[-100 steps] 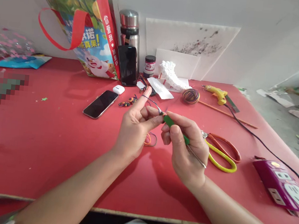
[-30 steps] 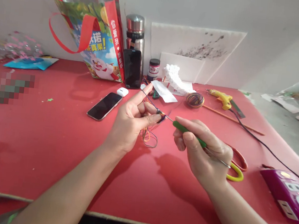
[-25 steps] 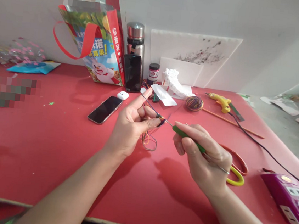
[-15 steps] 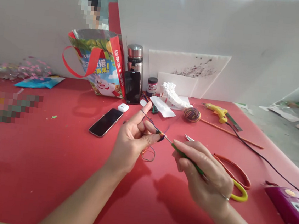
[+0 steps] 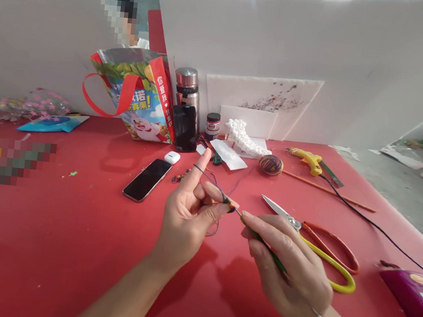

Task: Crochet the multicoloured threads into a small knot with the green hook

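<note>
A small piece of multicoloured yarn work sits right at the fingertips of the left hand, whose grip pinches it, index finger raised. A dark strand passes over that finger and slants down to the piece. Just right of this grip, the right hand has its fingers closed around a green-handled hook, the thin metal shaft pointing at the piece; the tip is too small to make out. Beside the right hand, partly behind it, lie scissors with orange and yellow handles. Beyond both grips, a yarn ball rests on the red surface, and left of the left grip lies a dark-screened phone.
</note>
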`<control>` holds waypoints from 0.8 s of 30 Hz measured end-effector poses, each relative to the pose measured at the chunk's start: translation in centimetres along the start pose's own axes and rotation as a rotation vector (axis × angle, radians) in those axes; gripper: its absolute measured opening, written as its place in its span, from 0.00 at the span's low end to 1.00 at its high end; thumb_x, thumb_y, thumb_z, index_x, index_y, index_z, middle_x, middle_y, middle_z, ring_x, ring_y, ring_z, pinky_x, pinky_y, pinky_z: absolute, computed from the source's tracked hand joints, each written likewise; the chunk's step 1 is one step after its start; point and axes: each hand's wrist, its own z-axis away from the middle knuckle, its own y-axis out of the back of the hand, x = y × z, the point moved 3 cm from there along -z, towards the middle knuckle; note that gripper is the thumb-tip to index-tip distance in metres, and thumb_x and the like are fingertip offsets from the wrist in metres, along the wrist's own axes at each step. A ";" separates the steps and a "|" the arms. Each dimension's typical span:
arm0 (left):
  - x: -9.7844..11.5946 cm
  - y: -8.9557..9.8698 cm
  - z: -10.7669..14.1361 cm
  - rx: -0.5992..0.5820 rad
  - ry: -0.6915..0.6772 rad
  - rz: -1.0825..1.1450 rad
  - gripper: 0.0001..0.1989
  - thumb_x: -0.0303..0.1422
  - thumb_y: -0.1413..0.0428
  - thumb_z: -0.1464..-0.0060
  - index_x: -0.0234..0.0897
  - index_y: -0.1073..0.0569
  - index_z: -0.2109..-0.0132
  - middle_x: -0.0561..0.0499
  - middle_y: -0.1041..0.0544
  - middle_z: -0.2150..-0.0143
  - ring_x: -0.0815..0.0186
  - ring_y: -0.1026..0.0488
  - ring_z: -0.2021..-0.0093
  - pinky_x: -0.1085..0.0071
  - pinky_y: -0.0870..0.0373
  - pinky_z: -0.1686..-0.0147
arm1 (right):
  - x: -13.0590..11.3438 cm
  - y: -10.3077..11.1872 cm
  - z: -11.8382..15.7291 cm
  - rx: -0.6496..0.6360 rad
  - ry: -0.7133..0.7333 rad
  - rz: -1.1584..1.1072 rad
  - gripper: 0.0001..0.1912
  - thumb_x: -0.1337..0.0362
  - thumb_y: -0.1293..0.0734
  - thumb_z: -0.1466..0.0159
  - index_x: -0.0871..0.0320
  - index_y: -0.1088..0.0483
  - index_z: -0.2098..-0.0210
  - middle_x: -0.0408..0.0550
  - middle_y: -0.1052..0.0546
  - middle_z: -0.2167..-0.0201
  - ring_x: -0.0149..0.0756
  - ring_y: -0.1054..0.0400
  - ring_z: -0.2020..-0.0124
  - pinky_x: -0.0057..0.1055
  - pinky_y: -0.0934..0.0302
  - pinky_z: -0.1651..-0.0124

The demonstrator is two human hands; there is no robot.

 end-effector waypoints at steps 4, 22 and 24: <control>-0.5 -0.6 0.2 -0.026 0.040 0.024 0.55 0.32 0.25 0.46 0.53 0.43 0.18 0.58 0.24 0.69 0.71 0.29 0.71 0.75 0.32 0.73 | 0.1 -0.8 0.1 0.062 -0.073 -0.062 0.24 0.78 0.34 0.28 0.55 0.25 0.37 0.48 0.20 0.64 0.33 0.22 0.68 0.27 0.26 0.68; -0.4 0.2 -0.6 -0.019 0.040 0.051 0.55 0.30 0.26 0.45 0.40 0.44 0.18 0.55 0.17 0.66 0.70 0.19 0.63 0.76 0.23 0.55 | 0.5 -0.8 0.4 0.043 -0.053 -0.127 0.23 0.78 0.35 0.27 0.57 0.26 0.36 0.47 0.20 0.64 0.30 0.24 0.67 0.26 0.28 0.65; -0.4 0.2 -0.6 -0.021 0.028 0.043 0.56 0.31 0.25 0.46 0.40 0.44 0.18 0.55 0.16 0.66 0.68 0.18 0.62 0.75 0.22 0.55 | 0.6 -0.8 0.5 0.052 -0.071 -0.153 0.22 0.77 0.36 0.27 0.57 0.26 0.37 0.46 0.20 0.63 0.29 0.25 0.68 0.25 0.29 0.65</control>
